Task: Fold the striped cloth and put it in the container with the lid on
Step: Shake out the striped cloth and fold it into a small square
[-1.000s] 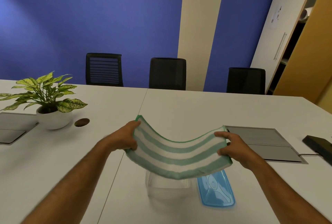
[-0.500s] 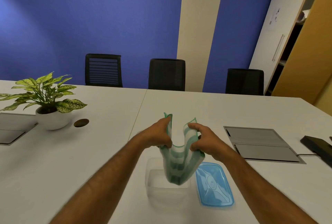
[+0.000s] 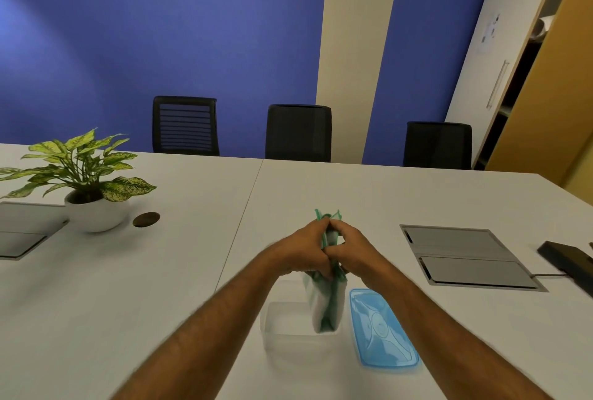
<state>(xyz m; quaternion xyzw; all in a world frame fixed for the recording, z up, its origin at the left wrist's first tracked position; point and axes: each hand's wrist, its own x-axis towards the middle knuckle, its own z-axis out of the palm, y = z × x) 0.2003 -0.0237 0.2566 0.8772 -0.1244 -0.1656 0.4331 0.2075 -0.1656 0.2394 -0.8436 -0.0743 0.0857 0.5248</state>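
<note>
Striped cloth (image 3: 325, 306) pinched between both hands (image 3: 330, 247) (over clear container (image 3: 288, 332)).

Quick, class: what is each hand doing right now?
Left hand: closed, holding the striped cloth.
Right hand: closed, holding the same cloth.

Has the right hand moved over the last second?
Yes. The right hand has swung left, away from the grey table hatch, to meet the left hand on the striped cloth.
</note>
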